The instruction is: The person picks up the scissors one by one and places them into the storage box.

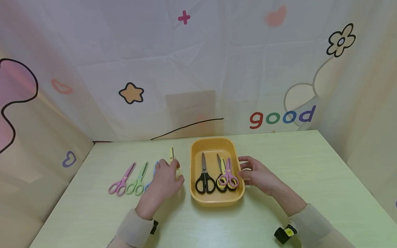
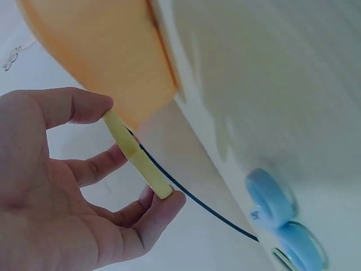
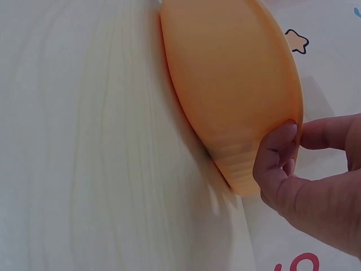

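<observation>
My left hand (image 1: 164,181) pinches the handles of yellow scissors (image 1: 172,154) between thumb and fingers, blades pointing away. In the left wrist view the scissors' handle rings (image 2: 135,153) appear edge-on, apart from the table. My right hand (image 1: 260,176) holds the right rim of a yellow plastic tray (image 1: 214,204), thumb and fingers on either side of its wall in the right wrist view. Inside the tray lie black-handled scissors (image 1: 204,175), and beside them a second black pair (image 1: 219,159) partly under yellow scissors (image 1: 223,164) and pink scissors (image 1: 228,168).
Left of my left hand, blue scissors (image 2: 268,197) lie partly hidden by it in the head view. Further left are green scissors (image 1: 138,179) and purple-pink scissors (image 1: 124,179) on the pale table (image 1: 93,213). A printed curtain (image 1: 149,51) hangs behind the table.
</observation>
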A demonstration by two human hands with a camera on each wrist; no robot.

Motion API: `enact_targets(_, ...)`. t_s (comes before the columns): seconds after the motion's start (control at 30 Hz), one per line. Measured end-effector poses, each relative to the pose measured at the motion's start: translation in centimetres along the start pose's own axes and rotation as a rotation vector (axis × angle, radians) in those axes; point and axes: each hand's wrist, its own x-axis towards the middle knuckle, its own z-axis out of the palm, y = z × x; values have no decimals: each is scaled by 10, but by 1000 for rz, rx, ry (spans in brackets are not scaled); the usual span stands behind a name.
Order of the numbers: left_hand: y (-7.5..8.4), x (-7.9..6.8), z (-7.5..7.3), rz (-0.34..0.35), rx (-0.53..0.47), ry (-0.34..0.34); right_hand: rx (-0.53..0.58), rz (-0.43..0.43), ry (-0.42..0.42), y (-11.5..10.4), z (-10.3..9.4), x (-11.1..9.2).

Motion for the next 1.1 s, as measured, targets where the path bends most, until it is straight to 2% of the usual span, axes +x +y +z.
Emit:
enact_targets(0.33, 20, 5, -6, -20, -65, 8, 9, -2, -2, 3, -1, 1)
enact_targets(0.53, 35, 8, -6, -16, -120, -18, 4, -1, 3, 3, -1, 1)
enact_targets(0.8, 55, 11, 0, 67, -158, -17, -3, -5, -2, 2, 0, 0)
enact_targets(0.93, 64, 12, 5, 134, -127, -12, -4, -6, -4, 1, 1, -1)
enact_targets(1.1, 72, 13, 10, 148, -83, -43, -7, -4, -4, 1, 1, -1)
